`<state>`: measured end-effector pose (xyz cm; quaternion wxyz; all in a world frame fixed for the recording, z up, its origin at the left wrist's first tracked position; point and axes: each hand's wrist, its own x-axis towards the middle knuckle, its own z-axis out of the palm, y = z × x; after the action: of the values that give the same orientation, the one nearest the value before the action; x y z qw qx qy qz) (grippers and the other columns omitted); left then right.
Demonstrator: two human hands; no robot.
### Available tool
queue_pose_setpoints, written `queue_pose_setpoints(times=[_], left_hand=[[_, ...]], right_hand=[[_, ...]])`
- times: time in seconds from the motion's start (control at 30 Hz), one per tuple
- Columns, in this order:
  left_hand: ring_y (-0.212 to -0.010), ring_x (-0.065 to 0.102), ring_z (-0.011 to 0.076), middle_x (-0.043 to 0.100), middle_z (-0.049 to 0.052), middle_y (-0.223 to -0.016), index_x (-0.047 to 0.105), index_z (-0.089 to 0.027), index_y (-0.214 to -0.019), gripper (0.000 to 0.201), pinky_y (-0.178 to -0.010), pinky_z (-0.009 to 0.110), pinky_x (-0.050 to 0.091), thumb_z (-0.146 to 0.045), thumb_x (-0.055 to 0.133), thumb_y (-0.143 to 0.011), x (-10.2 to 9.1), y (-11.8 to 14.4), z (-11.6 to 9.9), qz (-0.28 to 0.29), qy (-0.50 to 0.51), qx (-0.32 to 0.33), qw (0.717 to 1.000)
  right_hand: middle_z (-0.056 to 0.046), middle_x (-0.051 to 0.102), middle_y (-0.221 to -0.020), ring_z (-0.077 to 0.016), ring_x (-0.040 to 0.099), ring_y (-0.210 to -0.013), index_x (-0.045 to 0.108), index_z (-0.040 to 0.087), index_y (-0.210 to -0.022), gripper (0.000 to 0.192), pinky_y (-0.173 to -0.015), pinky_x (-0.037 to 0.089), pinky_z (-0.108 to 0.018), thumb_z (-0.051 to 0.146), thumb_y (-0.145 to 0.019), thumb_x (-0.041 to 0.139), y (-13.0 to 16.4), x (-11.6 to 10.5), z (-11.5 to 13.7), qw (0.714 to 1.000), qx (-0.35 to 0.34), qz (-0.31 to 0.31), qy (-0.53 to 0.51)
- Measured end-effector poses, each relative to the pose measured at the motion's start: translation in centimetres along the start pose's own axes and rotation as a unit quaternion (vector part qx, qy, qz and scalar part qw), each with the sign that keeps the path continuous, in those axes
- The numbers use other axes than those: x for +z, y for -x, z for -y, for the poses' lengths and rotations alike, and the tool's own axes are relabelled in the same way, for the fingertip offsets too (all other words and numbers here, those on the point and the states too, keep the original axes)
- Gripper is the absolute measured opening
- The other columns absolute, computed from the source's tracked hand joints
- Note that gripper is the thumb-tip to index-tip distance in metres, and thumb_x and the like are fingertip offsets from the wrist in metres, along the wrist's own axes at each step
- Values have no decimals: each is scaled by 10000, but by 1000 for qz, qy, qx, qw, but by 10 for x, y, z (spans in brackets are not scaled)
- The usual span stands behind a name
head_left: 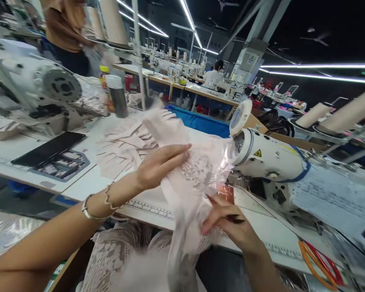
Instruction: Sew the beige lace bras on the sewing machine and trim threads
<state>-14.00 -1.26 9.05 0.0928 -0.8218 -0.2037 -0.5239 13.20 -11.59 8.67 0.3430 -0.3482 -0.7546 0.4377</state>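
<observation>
A pale pink lace garment is stretched between my hands in front of the sewing machine, its lower part blurred and hanging over the table edge. My left hand is closed on its upper left side, fingers straight and together, thumb hidden. Lower and to the right, my right hand has its fingers bent around the cloth. A small dark pointed thing shows among those fingers, too blurred to name. More lace pieces lie on my lap, below the table edge.
Cut pale fabric strips are heaped left on the white table. Behind them stand a grey bottle and another sewing machine. Orange-handled scissors lie at right. A person stands at the far left.
</observation>
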Motion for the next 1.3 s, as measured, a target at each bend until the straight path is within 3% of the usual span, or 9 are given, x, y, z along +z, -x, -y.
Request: queue_pose_setpoints(times=[0.07, 0.2, 0.33, 0.53, 0.63, 0.8, 1.03, 1.2, 1.3], left_hand=[[-1226, 624, 236, 652, 155, -1324, 579, -180, -1333, 347, -1026, 391, 517, -183, 397, -1038, 18, 14, -5, 91, -49, -82, 991], [-1111, 597, 378, 667, 239, -1135, 711, -95, -1076, 278, -930, 535, 488, -203, 488, -950, 35, 46, -22, 222, -151, -258, 928], [-804, 594, 293, 663, 113, -742, 663, -190, -591, 496, -795, 441, 487, -433, 438, -960, 36, 64, -70, 322, 115, -349, 873], [-791, 669, 275, 723, 45, -798, 749, -212, -995, 425, -759, 366, 546, -545, 771, -732, 34, 49, -113, 170, 485, -644, 567], [-829, 688, 273, 750, 48, -860, 727, -213, -1110, 537, -819, 374, 558, -492, 847, -668, 37, 46, -112, 132, 528, -667, 508], [-724, 679, 269, 745, 51, -781, 738, -193, -911, 471, -740, 361, 558, -590, 809, -669, 42, 48, -110, 195, 506, -671, 505], [-837, 646, 256, 714, 20, -818, 679, -212, -840, 393, -817, 317, 523, -591, 739, -758, 48, 52, -114, 142, 492, -643, 569], [-669, 538, 203, 575, 1, -647, 567, -195, -682, 565, -714, 301, 475, -752, 611, -763, 49, 46, -106, 259, 457, -620, 583], [-552, 366, 151, 410, -30, -557, 432, -220, -584, 620, -562, 280, 358, -812, 524, -744, 54, 44, -98, 326, 404, -578, 629]], right_hand=[[-50, 709, -827, -189, 641, -780, 794, 210, -893, 334, -779, 525, -320, 351, -1000, 511, -6, 5, 0, 993, 66, 92, -26], [-15, 667, -834, -167, 589, -746, 722, 211, -909, 252, -728, 465, -292, 259, -981, 486, 1, 17, -13, 982, 171, 18, 77], [-40, 664, -863, -192, 612, -859, 656, 202, -787, 327, -814, 444, -313, 338, -1003, 452, 6, 35, -31, 986, 148, -63, 48], [49, 474, -656, -140, 448, -622, 465, 237, -724, 385, -628, 378, -273, 558, -859, 627, -5, 65, -53, 924, 169, -341, -30], [41, 495, -737, -149, 477, -692, 467, 237, -788, 391, -689, 416, -278, 574, -793, 664, -8, 68, -58, 893, 192, -399, -81], [40, 517, -751, -161, 508, -722, 505, 227, -818, 432, -730, 439, -291, 575, -717, 739, -7, 63, -61, 872, 245, -396, -150], [24, 545, -758, -172, 519, -737, 530, 217, -839, 485, -747, 450, -301, 626, -707, 756, -7, 61, -58, 877, 227, -371, -207], [35, 443, -636, -161, 441, -658, 449, 234, -689, 467, -659, 389, -298, 659, -870, 523, -1, 59, -63, 906, 220, -355, -65], [50, 374, -588, -140, 369, -602, 365, 248, -632, 461, -595, 329, -289, 607, -892, 490, 1, 57, -63, 942, 189, -279, 5]])
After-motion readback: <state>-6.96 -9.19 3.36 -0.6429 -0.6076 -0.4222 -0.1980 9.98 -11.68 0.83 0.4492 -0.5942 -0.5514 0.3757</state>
